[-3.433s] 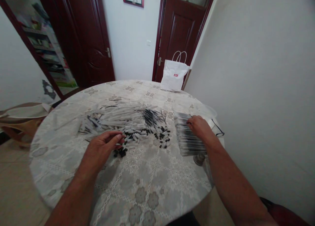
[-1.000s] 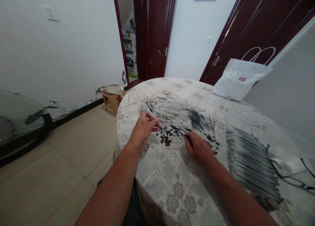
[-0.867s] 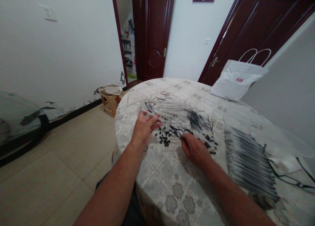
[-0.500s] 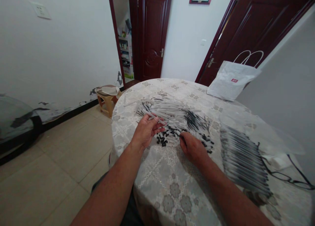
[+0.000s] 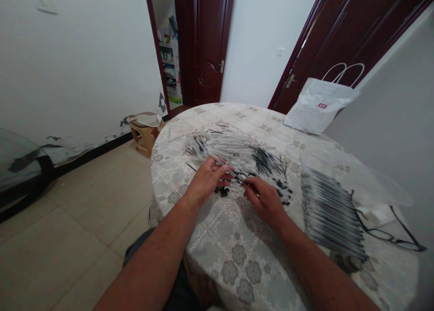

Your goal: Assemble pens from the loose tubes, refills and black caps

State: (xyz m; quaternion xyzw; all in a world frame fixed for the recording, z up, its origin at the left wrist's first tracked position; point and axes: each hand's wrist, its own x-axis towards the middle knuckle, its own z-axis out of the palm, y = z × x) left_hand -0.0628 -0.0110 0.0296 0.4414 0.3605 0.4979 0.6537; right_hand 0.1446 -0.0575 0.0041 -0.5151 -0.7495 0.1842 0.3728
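My left hand [image 5: 205, 179] is closed on a whitish pen barrel [image 5: 231, 171], thumb on top, the other fingers partly spread below. Close to the barrel's right end, my right hand [image 5: 265, 199] pinches a thin dark piece, too small to make out clearly. Beyond my hands lies a heap of white pen barrels [image 5: 228, 143]. Thin black sticks like pen refills [image 5: 265, 161] are bunched at its right. Small black plugs or caps [image 5: 222, 191] lie just below my left fingers, with more beside my right hand.
A row of assembled-looking pens [image 5: 332, 216] lies at the right, with eyeglasses [image 5: 389, 237] and clear plastic film [image 5: 376, 175] beside it. A white paper bag [image 5: 320, 105] stands at the back right of the cloth-covered round table [image 5: 237, 252]. A stool [image 5: 145, 132] stands left.
My hands have come closer together, the left moving right with the barrel. The right has lifted off the small parts, pinching a dark piece. The view has shifted slightly.
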